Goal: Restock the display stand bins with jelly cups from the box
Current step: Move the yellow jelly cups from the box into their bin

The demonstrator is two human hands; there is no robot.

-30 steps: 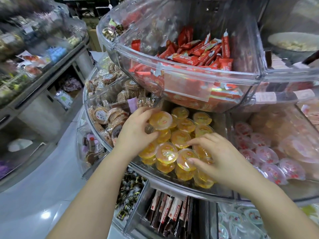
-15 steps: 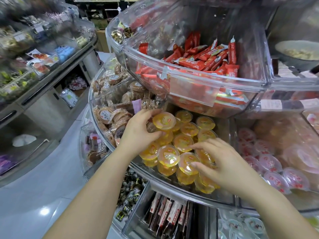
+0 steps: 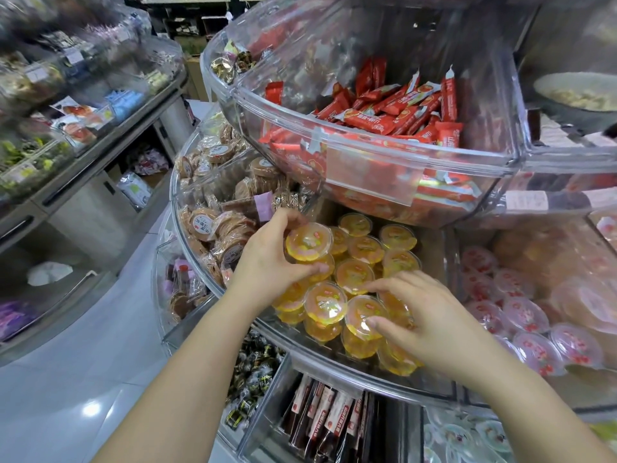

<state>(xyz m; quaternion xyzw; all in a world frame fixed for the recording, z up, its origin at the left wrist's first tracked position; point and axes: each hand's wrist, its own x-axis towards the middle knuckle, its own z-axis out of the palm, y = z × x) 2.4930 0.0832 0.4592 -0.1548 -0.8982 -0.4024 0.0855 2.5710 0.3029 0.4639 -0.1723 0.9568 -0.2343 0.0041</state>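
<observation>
Several orange jelly cups (image 3: 364, 250) fill a clear bin (image 3: 360, 372) on the middle tier of the round display stand. My left hand (image 3: 270, 259) grips one orange jelly cup (image 3: 309, 242) at the bin's left side, thumb under it and fingers over its far rim. My right hand (image 3: 430, 322) reaches in from the right with fingers spread, its fingertips resting on the lids of the front cups (image 3: 362, 317). The box is not in view.
The clear upper bin of red wrapped bars (image 3: 384, 111) overhangs the jelly bin closely. Round wrapped biscuits (image 3: 213, 225) lie in the bin to the left, pink jelly cups (image 3: 521, 312) in the one to the right. Dark packets (image 3: 327, 422) fill the tier below. A shelf unit (image 3: 83, 135) lines the aisle at left.
The view has drawn closer and shifted down a little. My left hand keeps its hold on the same cup; my right hand's fingers have slid slightly across the front cups.
</observation>
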